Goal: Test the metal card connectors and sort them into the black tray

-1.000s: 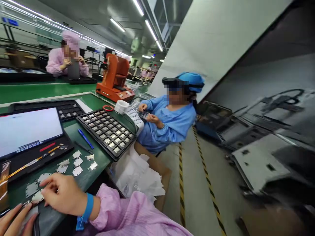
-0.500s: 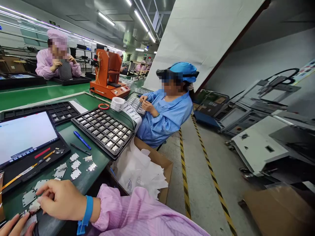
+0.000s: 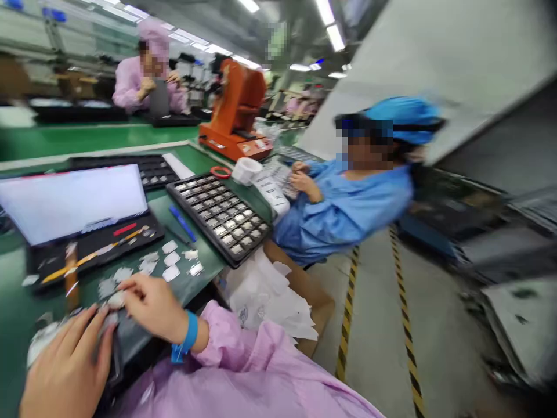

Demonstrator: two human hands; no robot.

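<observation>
My left hand (image 3: 65,366) is at the lower left by the table edge. A small pale metal piece (image 3: 112,319) shows between its thumb and straight fingers, blurred by motion. Close beside it, my right hand (image 3: 152,307), with a blue wrist strap (image 3: 190,329), has its fingers curled in a pinch. Its fingertips meet a small whitish plate (image 3: 116,299); what exactly they grip is unclear. More small metal plates (image 3: 171,273) lie loose on the green table just beyond the right hand.
An open tablet-like device (image 3: 78,203) stands at left. Behind the loose plates lie a blue pen (image 3: 181,222), tweezers (image 3: 179,237) and a black tray (image 3: 220,220) of metal parts. A box of white paper (image 3: 270,296) is below. A co-worker in blue (image 3: 343,203) sits at right.
The camera view has swung left, so the scene sits further right. More of my left hand has come into view. Both hands remain close together among the plates.
</observation>
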